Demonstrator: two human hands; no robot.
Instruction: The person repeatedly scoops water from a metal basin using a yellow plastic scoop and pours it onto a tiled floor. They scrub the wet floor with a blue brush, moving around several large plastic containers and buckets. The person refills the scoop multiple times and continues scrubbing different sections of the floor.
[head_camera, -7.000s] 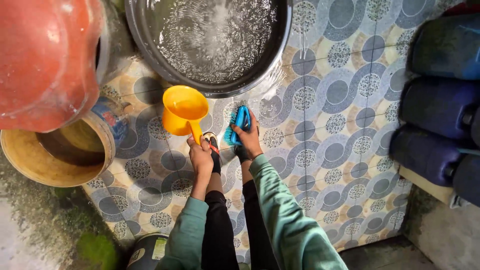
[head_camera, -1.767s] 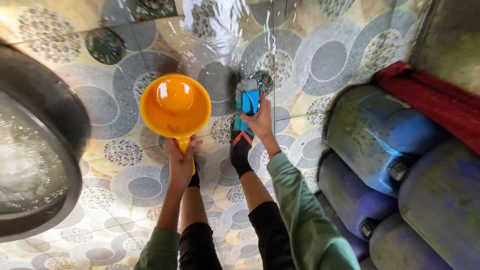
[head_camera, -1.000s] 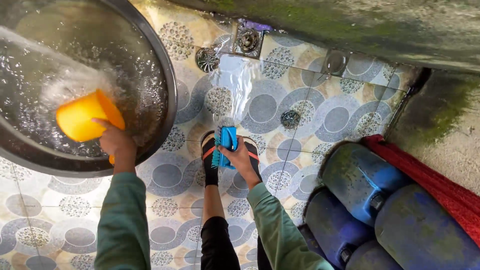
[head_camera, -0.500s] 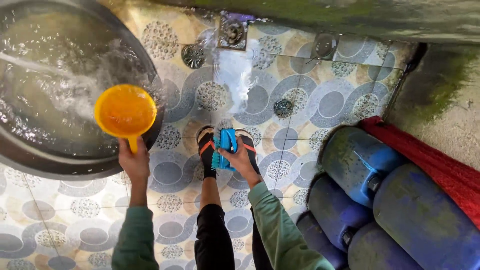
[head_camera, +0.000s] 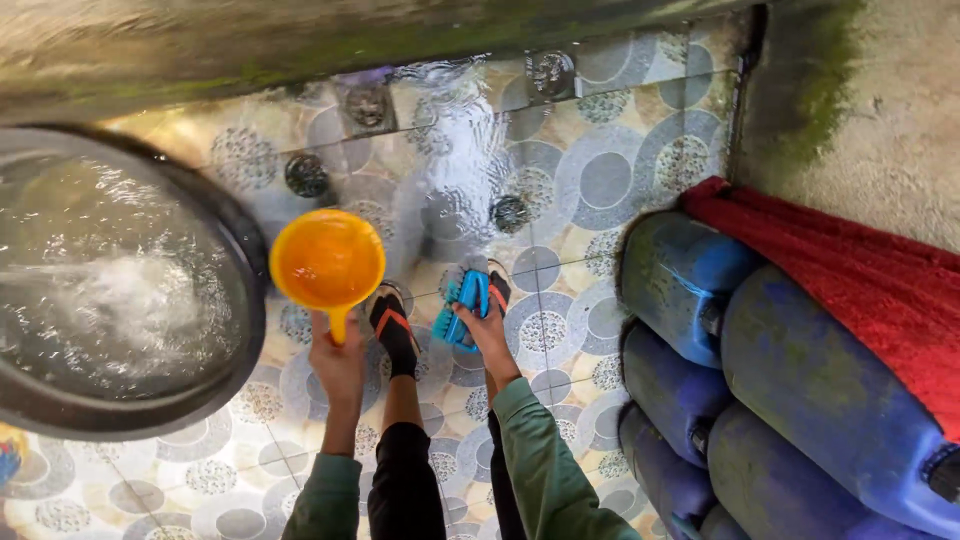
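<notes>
I see open wet tile floor (head_camera: 600, 180) at twelve o'clock, basin (head_camera: 120, 290) at nine, blue jugs (head_camera: 700, 300) at three; left grip (head_camera: 338, 362) clasps the orange scoop (head_camera: 327, 260), right grip (head_camera: 488, 335) clasps the blue brush (head_camera: 462, 308) over my foot.

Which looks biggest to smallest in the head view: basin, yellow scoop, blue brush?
1. Basin, by far the largest, partly cut off by the frame.
2. Yellow scoop, in the left hand.
3. Blue brush, in the right hand.

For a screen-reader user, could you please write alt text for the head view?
Seen from above, a person's left hand holds an orange scoop over wet patterned floor tiles, while the right hand grips a blue scrubbing brush. A large metal basin of water sits left; blue jerrycans lie right.
</notes>
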